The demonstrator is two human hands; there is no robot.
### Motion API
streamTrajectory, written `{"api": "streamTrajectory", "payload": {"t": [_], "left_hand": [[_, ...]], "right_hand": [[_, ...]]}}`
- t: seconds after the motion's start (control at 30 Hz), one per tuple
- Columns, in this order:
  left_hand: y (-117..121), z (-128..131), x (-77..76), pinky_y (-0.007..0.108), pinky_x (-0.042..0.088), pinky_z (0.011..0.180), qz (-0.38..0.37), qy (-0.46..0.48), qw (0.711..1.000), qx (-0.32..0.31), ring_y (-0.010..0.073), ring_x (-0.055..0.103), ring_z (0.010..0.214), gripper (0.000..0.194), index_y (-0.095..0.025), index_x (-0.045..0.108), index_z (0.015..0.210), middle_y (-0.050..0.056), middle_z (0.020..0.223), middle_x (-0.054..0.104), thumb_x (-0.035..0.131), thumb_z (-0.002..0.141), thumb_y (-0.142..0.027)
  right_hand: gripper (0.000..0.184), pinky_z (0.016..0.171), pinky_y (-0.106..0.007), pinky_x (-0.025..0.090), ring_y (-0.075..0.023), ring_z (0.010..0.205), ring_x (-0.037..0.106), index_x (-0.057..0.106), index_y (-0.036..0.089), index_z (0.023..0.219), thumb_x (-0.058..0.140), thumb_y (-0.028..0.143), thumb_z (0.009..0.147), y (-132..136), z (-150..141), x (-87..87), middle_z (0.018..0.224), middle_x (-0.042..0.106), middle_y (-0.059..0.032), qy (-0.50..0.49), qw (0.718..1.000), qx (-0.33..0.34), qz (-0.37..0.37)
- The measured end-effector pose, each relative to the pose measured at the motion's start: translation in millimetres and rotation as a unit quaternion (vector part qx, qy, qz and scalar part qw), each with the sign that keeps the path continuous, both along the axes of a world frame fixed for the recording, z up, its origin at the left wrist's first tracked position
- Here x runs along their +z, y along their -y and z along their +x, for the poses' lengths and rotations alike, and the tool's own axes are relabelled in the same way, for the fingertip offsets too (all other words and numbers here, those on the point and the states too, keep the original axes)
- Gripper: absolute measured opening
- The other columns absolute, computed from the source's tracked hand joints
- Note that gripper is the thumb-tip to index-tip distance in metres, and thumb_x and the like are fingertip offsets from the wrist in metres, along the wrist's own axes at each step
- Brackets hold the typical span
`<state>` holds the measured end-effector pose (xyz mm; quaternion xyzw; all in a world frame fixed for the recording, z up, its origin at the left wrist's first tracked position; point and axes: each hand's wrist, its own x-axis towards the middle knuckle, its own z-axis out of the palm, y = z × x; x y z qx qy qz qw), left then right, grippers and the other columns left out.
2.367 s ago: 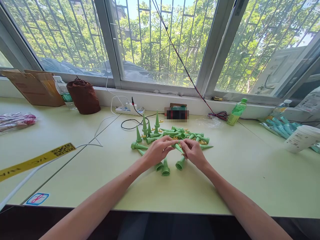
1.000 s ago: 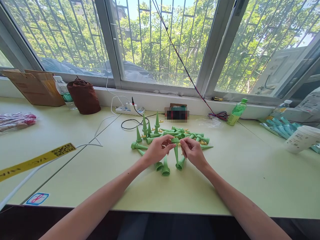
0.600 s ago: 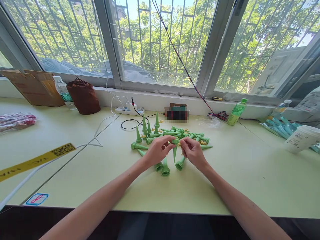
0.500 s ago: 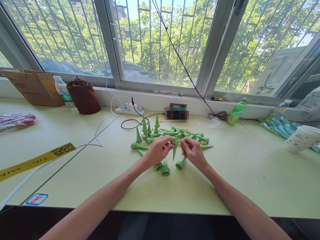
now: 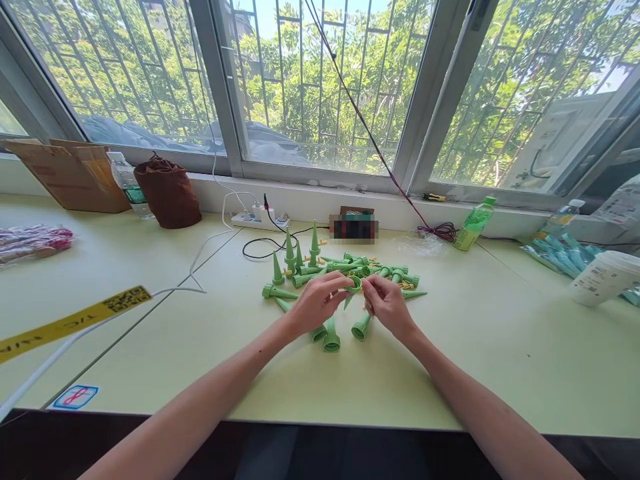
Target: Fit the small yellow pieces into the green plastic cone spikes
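My left hand [image 5: 320,298] pinches a green plastic watering spike [image 5: 355,286] by its wide open cap end, which is tilted towards me. The spike's tip points down, partly hidden behind my fingers. Close against its right side, my right hand [image 5: 386,301] is closed in a pinch; what sits between those fingertips is too small to make out. More green spikes lie around both hands, among them one with its open cap facing me [image 5: 331,339]. Several spikes stand upright [image 5: 314,245] behind my left hand, some with small yellow valves. Loose yellow valves [image 5: 407,285] lie beyond my right hand.
A power strip [image 5: 240,220] and cables lie by the window sill. Left are a cardboard box [image 5: 75,177], a water bottle [image 5: 131,190] and a brown pouch [image 5: 167,193]. A green bottle [image 5: 474,225] and a white cup [image 5: 605,279] stand right. A yellow tag [image 5: 75,323] hangs on a white cable.
The held spike has tipped, so its open cap now faces more towards me and less of its tip shows. Both hands have barely moved.
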<state>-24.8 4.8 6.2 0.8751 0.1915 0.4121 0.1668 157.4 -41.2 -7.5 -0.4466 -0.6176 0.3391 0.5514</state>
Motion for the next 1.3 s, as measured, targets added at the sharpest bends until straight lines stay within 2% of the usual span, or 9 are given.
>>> {"api": "streamTrajectory", "payload": {"t": [0.27, 0.5, 0.73, 0.87, 0.97, 1.03, 1.1, 1.2, 1.3], "left_hand": [[0, -1, -0.1, 0.023, 0.048, 0.06, 0.036, -0.025, 0.999, -0.01, 0.0126, 0.058, 0.069, 0.022, -0.018, 0.065, 0.098, 0.007, 0.09, 0.065, 0.046, 0.096, -0.028], [0, -1, -2.2, 0.021, 0.047, 0.059, 0.06, -0.041, 0.997, -0.009, 0.0124, 0.057, 0.071, 0.021, -0.018, 0.065, 0.1, 0.007, 0.089, 0.065, 0.046, 0.096, -0.026], [5, 1, 0.0, 0.02, 0.047, 0.057, 0.034, -0.042, 0.999, 0.008, 0.0081, 0.055, 0.062, 0.02, -0.02, 0.065, 0.105, 0.005, 0.096, 0.064, 0.055, 0.092, -0.032], [6, 1, 0.1, 0.021, 0.048, 0.059, 0.012, -0.044, 0.999, 0.014, 0.0079, 0.055, 0.06, 0.03, -0.022, 0.057, 0.119, 0.004, 0.097, 0.063, 0.054, 0.092, -0.035], [6, 2, 0.6, 0.021, 0.046, 0.057, -0.014, -0.014, 0.999, 0.033, 0.007, 0.055, 0.059, 0.031, -0.02, 0.051, 0.119, 0.005, 0.101, 0.062, 0.053, 0.093, -0.036], [5, 2, 1.9, 0.021, 0.044, 0.056, -0.033, 0.013, 0.998, 0.054, 0.0061, 0.053, 0.056, 0.029, -0.018, 0.05, 0.112, 0.005, 0.102, 0.061, 0.053, 0.092, -0.038], [4, 3, 3.9, 0.021, 0.042, 0.055, -0.046, 0.025, 0.996, 0.078, 0.0071, 0.051, 0.055, 0.025, -0.016, 0.054, 0.096, 0.003, 0.09, 0.062, 0.049, 0.093, -0.041], [5, 3, 6.9, 0.022, 0.038, 0.055, -0.073, 0.009, 0.993, 0.091, 0.0093, 0.05, 0.053, 0.047, -0.015, 0.054, 0.063, 0.0, 0.061, 0.057, 0.038, 0.098, -0.043], [7, 5, 8.9, 0.023, 0.038, 0.055, -0.14, -0.011, 0.987, 0.082, 0.0084, 0.049, 0.045, 0.064, -0.014, 0.054, 0.048, 0.0, 0.046, 0.054, 0.032, 0.099, -0.046]], "right_hand": [[0.038, 0.041, -0.024, 0.031, -0.0097, 0.037, 0.038, 0.047, 0.021, 0.065, 0.052, 0.049, 0.091, 1, 0, 3.2, 0.043, 0.042, 0.0062, 0.024, 1.0, -0.003, -0.004], [0.039, 0.039, -0.024, 0.029, -0.0089, 0.035, 0.036, 0.048, 0.02, 0.062, 0.052, 0.049, 0.089, 0, 1, 3.1, 0.042, 0.043, 0.0059, 0.028, 0.999, -0.006, -0.021], [0.038, 0.04, -0.024, 0.03, -0.0087, 0.036, 0.037, 0.047, 0.02, 0.062, 0.053, 0.045, 0.09, 0, 0, 3.7, 0.043, 0.042, 0.0061, 0.017, 1.0, 0.001, -0.015], [0.037, 0.039, -0.023, 0.03, -0.0088, 0.037, 0.037, 0.048, 0.02, 0.065, 0.052, 0.046, 0.091, 0, 0, 2.6, 0.045, 0.041, 0.0065, 0.002, 1.0, 0.005, -0.011], [0.036, 0.04, -0.023, 0.032, -0.0089, 0.038, 0.038, 0.048, 0.02, 0.067, 0.052, 0.047, 0.091, 0, 0, 1.5, 0.046, 0.04, 0.0067, -0.01, 1.0, -0.001, -0.01], [0.035, 0.04, -0.023, 0.033, -0.0087, 0.038, 0.038, 0.048, 0.02, 0.069, 0.052, 0.047, 0.092, 0, -1, 0.8, 0.048, 0.04, 0.0066, -0.017, 1.0, -0.006, -0.003], [0.035, 0.041, -0.023, 0.035, -0.0086, 0.039, 0.038, 0.049, 0.02, 0.071, 0.052, 0.047, 0.092, 1, -1, 0.4, 0.05, 0.041, 0.0064, -0.02, 1.0, -0.012, 0.006], [0.034, 0.041, -0.023, 0.035, -0.0087, 0.041, 0.04, 0.05, 0.019, 0.072, 0.053, 0.048, 0.091, 1, -2, 0.7, 0.052, 0.042, 0.0057, -0.016, 1.0, -0.018, 0.02], [0.034, 0.041, -0.023, 0.035, -0.0087, 0.041, 0.04, 0.05, 0.019, 0.072, 0.054, 0.047, 0.091, 2, -2, 1.9, 0.052, 0.043, 0.0055, -0.008, 0.999, -0.022, 0.027]]}}
